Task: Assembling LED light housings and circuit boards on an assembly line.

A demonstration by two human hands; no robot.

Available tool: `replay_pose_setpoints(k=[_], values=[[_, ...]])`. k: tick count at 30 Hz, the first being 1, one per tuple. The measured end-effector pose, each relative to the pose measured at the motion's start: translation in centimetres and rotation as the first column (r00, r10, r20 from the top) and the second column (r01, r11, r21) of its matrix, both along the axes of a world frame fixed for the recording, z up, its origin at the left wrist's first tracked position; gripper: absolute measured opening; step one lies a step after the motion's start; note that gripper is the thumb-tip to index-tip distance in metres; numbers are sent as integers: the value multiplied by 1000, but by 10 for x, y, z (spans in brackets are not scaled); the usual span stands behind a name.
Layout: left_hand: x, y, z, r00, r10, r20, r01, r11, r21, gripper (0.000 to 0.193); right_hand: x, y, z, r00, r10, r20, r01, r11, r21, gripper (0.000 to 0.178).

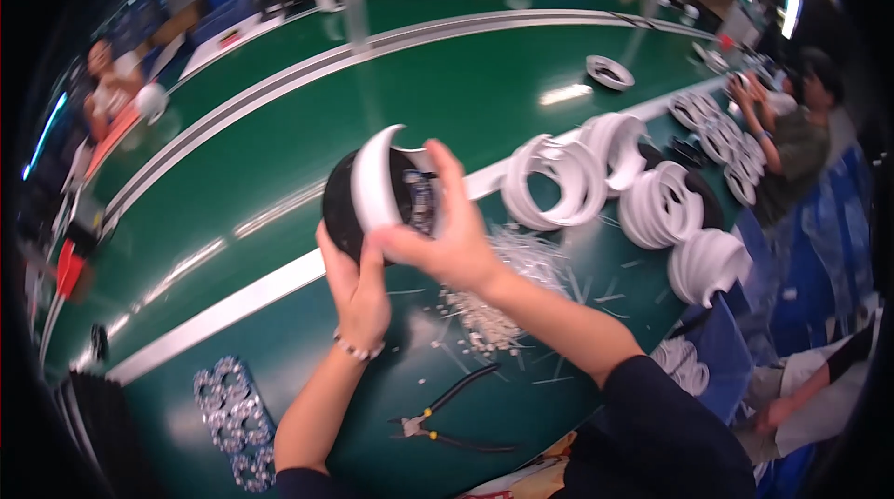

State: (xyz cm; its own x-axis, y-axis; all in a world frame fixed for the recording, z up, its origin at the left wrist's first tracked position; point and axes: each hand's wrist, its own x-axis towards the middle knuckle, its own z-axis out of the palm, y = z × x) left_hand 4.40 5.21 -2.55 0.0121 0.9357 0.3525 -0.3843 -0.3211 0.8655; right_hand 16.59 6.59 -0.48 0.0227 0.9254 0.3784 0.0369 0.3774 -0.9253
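Observation:
Both my hands hold a rounded housing up above the front edge of the green conveyor. It has a black dome-shaped part (340, 206) on its left and a curved white ring (374, 181) around its middle. Inside the open right side, electronic parts (424, 201) show. My left hand (358, 299), with a beaded bracelet at the wrist, supports the housing from below. My right hand (452, 229) grips its right side, the thumb against the white ring. Below on the bench lie side cutters (412, 425) with dark, yellow-marked handles, spread apart.
Thin white strips (531, 262) and small white pieces (484, 320) lie heaped under my right forearm. White rings (549, 187) stand stacked to the right. Round circuit boards (233, 420) lie at left. A white ring-shaped part (610, 73) sits on the conveyor (494, 80). Other people work around.

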Motion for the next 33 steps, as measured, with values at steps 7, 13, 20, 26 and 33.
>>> replay_pose_setpoints(k=[7,13,20,26,33], values=[[-25,-1,36,688,-440,578,659,712,-242,77,12,-18,15,917,25,398,-110,975,193,114],[-26,2,26,753,-310,580,577,735,-357,51,8,-25,19,874,-57,483,-71,968,242,115],[-25,4,12,625,-473,621,663,741,-104,54,-4,-39,21,789,-144,597,-110,924,367,119],[-25,2,13,610,-503,612,680,729,-78,85,-2,-37,28,754,-169,635,-140,903,406,113],[-32,1,10,647,-500,576,675,726,-128,80,3,-26,34,710,-59,702,-292,883,369,112]])
